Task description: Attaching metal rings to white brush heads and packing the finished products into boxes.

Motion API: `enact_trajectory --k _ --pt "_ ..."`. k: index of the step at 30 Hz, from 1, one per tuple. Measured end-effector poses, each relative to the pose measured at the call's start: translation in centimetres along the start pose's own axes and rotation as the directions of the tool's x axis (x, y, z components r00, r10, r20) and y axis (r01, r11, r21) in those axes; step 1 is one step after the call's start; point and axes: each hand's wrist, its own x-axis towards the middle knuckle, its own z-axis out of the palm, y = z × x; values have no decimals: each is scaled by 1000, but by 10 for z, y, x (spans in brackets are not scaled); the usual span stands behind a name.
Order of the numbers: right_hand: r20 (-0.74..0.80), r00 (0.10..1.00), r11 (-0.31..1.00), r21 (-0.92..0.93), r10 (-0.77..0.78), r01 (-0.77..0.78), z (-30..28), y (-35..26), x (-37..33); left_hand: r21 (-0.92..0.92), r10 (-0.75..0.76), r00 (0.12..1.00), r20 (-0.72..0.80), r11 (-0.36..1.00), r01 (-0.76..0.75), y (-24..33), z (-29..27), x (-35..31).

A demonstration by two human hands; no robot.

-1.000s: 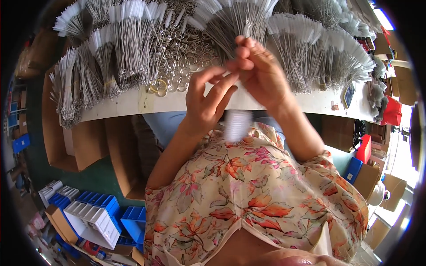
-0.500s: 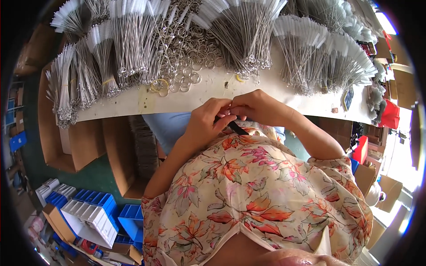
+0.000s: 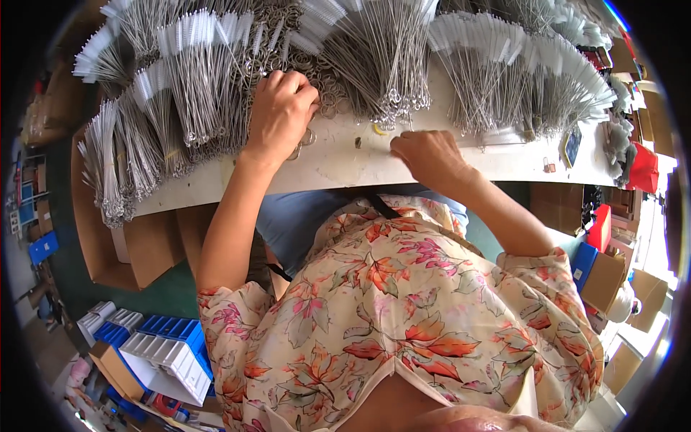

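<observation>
- Left hand (image 3: 279, 115): it rests curled, knuckles up, on the heap of small metal rings (image 3: 327, 90) at the middle of the white counter (image 3: 338, 162), well in from the near edge. The fingers are bent down into the heap; whether they have pinched a ring cannot be told from this view.
- Right hand (image 3: 430, 155): it lies at the near edge of the counter, right of centre, fingers drawn together and pointing left. It appears nearly closed; nothing is visibly held, and a small part between the fingertips cannot be ruled out.
- Work stock: bundles of thin twisted-wire brushes with white bristle tips (image 3: 374, 61) lie fanned across the far half of the counter, from the left end to the right end, looped ends toward the person.
- A further bundle of the same brushes (image 3: 115, 173) lies at the left corner, overhanging the near edge.
- Progress, as a judgement: many bundles already lie sorted and fanned, which suggests that a large share of the brushes is grouped. The ring heap remains sizeable, so ring handling appears unfinished. No brush is in either hand at this moment.
- Surroundings: blue plastic bins (image 3: 169, 345) stand on the floor below the left end of the counter; brown cardboard boxes (image 3: 129, 245) sit under that end.
</observation>
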Motion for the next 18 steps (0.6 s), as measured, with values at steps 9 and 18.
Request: enact_trajectory --k 9,18 --pt "-77 950 116 992 301 44 -61 -20 22 -917 -527 842 117 268 295 37 -40 1" --pt "-505 843 361 833 187 419 -61 -44 37 -962 -608 772 186 -274 15 79 -30 -4"
